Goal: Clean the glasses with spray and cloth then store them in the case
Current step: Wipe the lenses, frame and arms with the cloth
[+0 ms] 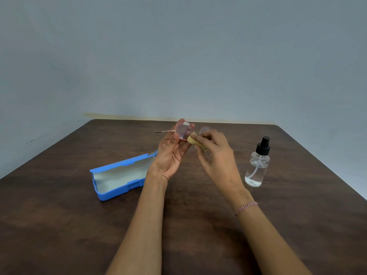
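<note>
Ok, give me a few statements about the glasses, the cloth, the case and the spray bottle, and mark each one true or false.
1. The left hand holds the glasses above the table. True.
2. The blue case is closed. False: it lies open, its pale lining showing.
3. The right hand pinches a yellowish cloth against the glasses. True.
4. The spray bottle lies on its side. False: it stands upright on the table, right of the hands.
5. The glasses sit in the case. False: they are in the left hand.
</note>
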A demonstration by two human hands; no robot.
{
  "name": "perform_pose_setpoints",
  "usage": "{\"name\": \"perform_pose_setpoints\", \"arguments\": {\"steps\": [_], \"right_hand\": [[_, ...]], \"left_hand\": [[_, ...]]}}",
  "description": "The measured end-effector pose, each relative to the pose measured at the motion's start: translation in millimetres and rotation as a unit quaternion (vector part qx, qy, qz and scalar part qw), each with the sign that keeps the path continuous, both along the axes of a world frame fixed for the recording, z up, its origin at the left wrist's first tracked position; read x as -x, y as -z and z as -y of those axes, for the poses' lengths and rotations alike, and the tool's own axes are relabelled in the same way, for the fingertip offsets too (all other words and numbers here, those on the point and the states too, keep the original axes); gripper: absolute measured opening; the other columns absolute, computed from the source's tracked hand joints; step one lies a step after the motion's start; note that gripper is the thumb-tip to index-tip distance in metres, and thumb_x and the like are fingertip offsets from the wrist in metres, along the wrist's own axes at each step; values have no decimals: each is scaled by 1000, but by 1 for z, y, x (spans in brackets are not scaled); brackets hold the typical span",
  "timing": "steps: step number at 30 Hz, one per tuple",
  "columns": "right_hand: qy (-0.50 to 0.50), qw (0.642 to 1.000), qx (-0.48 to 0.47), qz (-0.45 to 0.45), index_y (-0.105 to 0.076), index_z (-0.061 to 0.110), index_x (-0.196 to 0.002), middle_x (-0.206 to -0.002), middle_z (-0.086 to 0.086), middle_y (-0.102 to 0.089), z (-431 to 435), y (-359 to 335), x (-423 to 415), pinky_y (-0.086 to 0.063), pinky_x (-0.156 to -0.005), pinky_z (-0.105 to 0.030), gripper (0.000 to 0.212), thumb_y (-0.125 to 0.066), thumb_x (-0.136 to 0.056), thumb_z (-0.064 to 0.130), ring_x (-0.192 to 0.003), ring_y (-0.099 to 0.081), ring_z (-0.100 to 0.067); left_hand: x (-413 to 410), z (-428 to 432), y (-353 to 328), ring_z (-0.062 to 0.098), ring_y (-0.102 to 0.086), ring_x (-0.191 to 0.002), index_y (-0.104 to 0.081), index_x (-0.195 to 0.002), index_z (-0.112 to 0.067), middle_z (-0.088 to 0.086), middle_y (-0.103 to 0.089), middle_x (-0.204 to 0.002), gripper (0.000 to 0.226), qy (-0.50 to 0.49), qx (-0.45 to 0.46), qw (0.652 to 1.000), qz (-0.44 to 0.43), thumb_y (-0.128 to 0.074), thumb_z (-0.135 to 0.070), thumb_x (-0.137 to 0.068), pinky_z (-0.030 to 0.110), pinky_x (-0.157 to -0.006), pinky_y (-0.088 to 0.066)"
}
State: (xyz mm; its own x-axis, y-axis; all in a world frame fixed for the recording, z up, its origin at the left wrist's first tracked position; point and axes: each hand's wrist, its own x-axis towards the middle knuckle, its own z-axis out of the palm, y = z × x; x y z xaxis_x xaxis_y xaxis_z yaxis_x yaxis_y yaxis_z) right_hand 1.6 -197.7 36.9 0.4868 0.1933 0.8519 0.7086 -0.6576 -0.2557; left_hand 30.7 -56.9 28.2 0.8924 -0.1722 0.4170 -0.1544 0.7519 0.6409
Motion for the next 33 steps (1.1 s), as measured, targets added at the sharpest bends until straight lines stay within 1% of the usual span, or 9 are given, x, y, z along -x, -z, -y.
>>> {"name": "perform_pose_setpoints", "arguments": {"steps": [4,9,11,14,20,24,26,30,33], "right_hand": [[7,1000,-4,-2,-68,7,-107,-100,-6,-58,3,0,-1,-47,-78,-21,29,-67,-80,-2,-93,-51,-18],[47,999,-23,-2,-69,5,-103,-94,-5,-58,8,-1,-3,-43,-74,-16,26,-67,-78,-3,-88,-53,-20],[48,999,-8,5,-68,6,-105,-96,-5,-58,5,-1,-1,-44,-73,-18,27,-67,-79,-2,-88,-52,-18],[37,999,16,15,-67,8,-108,-100,-5,-58,2,0,0,-41,-75,-15,29,-66,-81,-1,-91,-48,-14],[59,998,5,9,-69,8,-105,-96,-4,-57,9,1,-6,-41,-74,-16,29,-68,-78,-3,-90,-44,-12],[31,999,16,16,-67,8,-110,-101,-6,-59,4,0,-2,-39,-78,-15,30,-66,-81,-2,-92,-46,-14],[22,1000,8,15,-68,8,-109,-101,-6,-59,5,0,-2,-38,-79,-14,30,-66,-81,-3,-92,-46,-14],[30,999,-6,11,-68,8,-105,-96,-4,-58,10,-1,-5,-39,-77,-14,28,-67,-79,-1,-91,-46,-12],[31,999,-6,11,-68,8,-106,-96,-5,-58,9,-1,-4,-41,-76,-15,28,-67,-79,-2,-91,-47,-13]], "left_hand": [[1,-1,0,16,-69,-88,-57,-121,-13,15,-67,-112,76,13,17,1000,-8,-90,-27,-54,27,-79,-57],[2,-1,-2,16,-69,-91,-70,-109,-14,17,-67,-111,60,37,43,998,-12,-90,-21,-53,26,-82,-56],[2,-1,-2,16,-68,-90,-67,-113,-14,18,-66,-114,64,38,43,998,-14,-90,-21,-54,26,-82,-55],[1,-1,0,15,-68,-88,-64,-117,-13,19,-64,-117,67,36,47,998,-16,-89,-21,-56,28,-83,-56],[1,-1,-2,19,-68,-99,-70,-109,-12,19,-66,-113,60,36,66,997,-27,-90,-18,-53,26,-79,-56],[1,1,-1,16,-69,-90,-64,-117,-13,19,-64,-117,68,34,54,997,-32,-90,-19,-54,27,-81,-56],[0,1,-1,16,-69,-90,-61,-119,-12,19,-64,-116,71,33,55,998,-28,-90,-20,-54,27,-82,-56],[-1,1,-1,16,-69,-93,-69,-111,-12,20,-66,-113,61,40,70,997,-23,-90,-19,-55,26,-82,-56],[-1,2,0,17,-68,-95,-69,-111,-12,19,-66,-113,60,43,68,996,-24,-90,-20,-55,26,-81,-56]]}}
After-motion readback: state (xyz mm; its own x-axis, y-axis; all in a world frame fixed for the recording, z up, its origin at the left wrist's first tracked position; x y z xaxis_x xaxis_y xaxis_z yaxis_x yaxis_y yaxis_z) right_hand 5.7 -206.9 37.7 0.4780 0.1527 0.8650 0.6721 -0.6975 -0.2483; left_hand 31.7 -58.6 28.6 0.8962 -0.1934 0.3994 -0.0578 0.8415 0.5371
